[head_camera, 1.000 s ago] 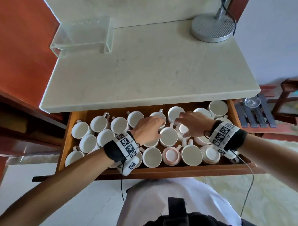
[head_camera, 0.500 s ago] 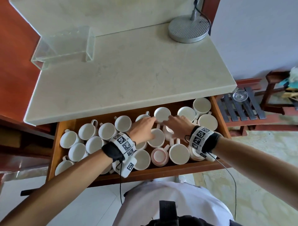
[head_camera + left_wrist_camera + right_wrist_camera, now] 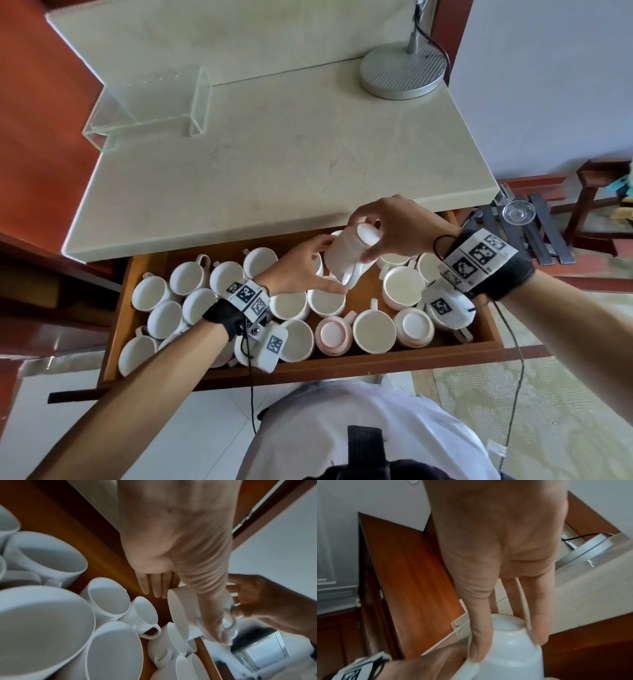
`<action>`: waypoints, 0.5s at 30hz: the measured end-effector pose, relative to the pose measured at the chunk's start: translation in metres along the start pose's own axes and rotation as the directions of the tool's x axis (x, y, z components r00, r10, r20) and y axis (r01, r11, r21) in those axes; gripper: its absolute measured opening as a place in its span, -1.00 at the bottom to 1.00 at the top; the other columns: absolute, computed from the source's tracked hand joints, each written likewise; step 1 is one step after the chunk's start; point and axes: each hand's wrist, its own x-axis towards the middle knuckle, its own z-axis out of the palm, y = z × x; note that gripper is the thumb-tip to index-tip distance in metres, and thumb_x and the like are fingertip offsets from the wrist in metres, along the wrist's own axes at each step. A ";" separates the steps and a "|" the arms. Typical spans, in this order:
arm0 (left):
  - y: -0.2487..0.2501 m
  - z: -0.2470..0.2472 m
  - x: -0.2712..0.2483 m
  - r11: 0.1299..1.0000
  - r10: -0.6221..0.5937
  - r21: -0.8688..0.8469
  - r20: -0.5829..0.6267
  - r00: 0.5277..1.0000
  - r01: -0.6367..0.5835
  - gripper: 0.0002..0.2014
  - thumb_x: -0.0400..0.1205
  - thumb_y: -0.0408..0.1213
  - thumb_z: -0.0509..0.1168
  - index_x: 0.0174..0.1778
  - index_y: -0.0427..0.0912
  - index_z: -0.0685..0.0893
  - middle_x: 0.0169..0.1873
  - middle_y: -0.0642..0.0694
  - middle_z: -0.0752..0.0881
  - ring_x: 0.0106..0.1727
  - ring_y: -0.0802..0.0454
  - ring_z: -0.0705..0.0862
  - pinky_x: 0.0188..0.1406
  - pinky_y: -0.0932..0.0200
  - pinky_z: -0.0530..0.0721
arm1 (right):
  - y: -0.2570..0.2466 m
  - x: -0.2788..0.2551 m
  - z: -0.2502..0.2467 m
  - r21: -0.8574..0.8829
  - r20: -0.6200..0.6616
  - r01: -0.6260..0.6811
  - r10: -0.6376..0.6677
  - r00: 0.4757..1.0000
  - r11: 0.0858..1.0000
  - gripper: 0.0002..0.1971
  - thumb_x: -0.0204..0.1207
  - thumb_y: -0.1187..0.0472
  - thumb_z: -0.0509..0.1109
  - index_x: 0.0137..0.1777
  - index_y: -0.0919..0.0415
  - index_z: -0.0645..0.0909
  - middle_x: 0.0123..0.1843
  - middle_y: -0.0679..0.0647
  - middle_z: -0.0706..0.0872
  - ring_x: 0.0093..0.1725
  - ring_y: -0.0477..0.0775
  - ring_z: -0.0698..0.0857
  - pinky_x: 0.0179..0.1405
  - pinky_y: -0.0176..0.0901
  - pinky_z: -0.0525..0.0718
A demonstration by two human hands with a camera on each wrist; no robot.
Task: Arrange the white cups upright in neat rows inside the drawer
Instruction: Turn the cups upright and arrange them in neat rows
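A wooden drawer is pulled out and holds several white cups, most upright with mouths up. Two cups in the front row stand upside down. One white cup is lifted above the drawer's back middle, tilted with its base up. My right hand grips it by the base, thumb on one side and fingers on the other. My left hand holds its lower side, with the thumb by the handle.
A pale stone countertop overhangs the drawer's back. On it stand a clear acrylic stand and a round metal lamp base. A slatted wooden rack with a glass lies to the right. Bare drawer floor shows beneath the lifted cup.
Both hands were low among the cups in the drawer. The right hand has since raised one cup out of the pack, base up, and the left hand has come to its side.
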 end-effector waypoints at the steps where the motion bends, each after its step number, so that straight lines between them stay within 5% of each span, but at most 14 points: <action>1: 0.001 -0.003 -0.002 0.999 0.006 -0.050 -0.015 1.000 -0.007 0.02 0.26 0.07 0.78 0.63 0.14 0.44 0.47 0.26 0.60 0.50 0.31 0.54 0.64 -0.05 0.46 | 0.001 0.000 -0.003 0.045 -0.001 0.007 -0.007 1.000 0.999 -0.31 0.15 -0.14 0.78 0.32 -0.20 0.67 0.06 -0.10 0.78 0.00 0.00 0.72 0.00 -0.05 0.70; 5: -0.001 -0.016 -0.013 0.960 0.021 -0.278 -0.052 0.998 -0.034 -0.04 0.25 -0.09 0.78 0.56 -0.03 0.49 0.43 0.07 0.64 0.46 0.22 0.62 0.62 0.01 0.51 | 0.009 0.000 -0.004 0.304 0.023 0.001 -0.009 1.000 0.953 -0.32 0.17 -0.10 0.79 0.33 -0.26 0.67 0.12 -0.19 0.79 -0.03 -0.13 0.81 0.11 -0.07 0.75; 9: -0.006 -0.019 -0.026 0.780 -0.080 -0.625 -0.108 0.991 -0.006 0.03 0.14 -0.01 0.80 0.52 -0.12 0.48 0.29 -0.06 0.69 0.31 0.03 0.72 0.28 0.07 0.70 | 0.006 0.004 0.005 0.544 0.009 0.014 -0.023 1.000 0.839 -0.33 0.19 0.04 0.82 0.32 -0.21 0.69 0.12 -0.16 0.83 -0.05 -0.10 0.86 0.15 0.03 0.80; 13: -0.001 -0.018 -0.038 0.666 -0.163 -0.744 -0.211 0.964 -0.050 -0.18 0.26 -0.20 0.65 0.47 -0.15 0.53 0.23 -0.12 0.72 0.22 -0.07 0.76 0.04 0.11 0.77 | 0.000 0.008 0.018 0.699 -0.014 0.055 -0.064 0.998 0.713 -0.34 0.26 0.20 0.79 0.37 -0.05 0.68 0.16 -0.03 0.85 0.08 0.09 0.86 0.21 0.15 0.79; 15: 0.008 -0.019 -0.043 0.684 -0.173 -0.723 -0.286 0.942 -0.094 -0.25 0.25 -0.18 0.66 0.40 -0.11 0.59 0.21 -0.14 0.73 0.13 0.01 0.80 -0.08 0.17 0.77 | -0.001 0.006 0.023 0.755 -0.035 0.087 -0.093 0.995 0.650 -0.35 0.30 0.29 0.75 0.40 0.04 0.65 0.18 0.04 0.84 0.16 0.17 0.83 0.23 0.14 0.78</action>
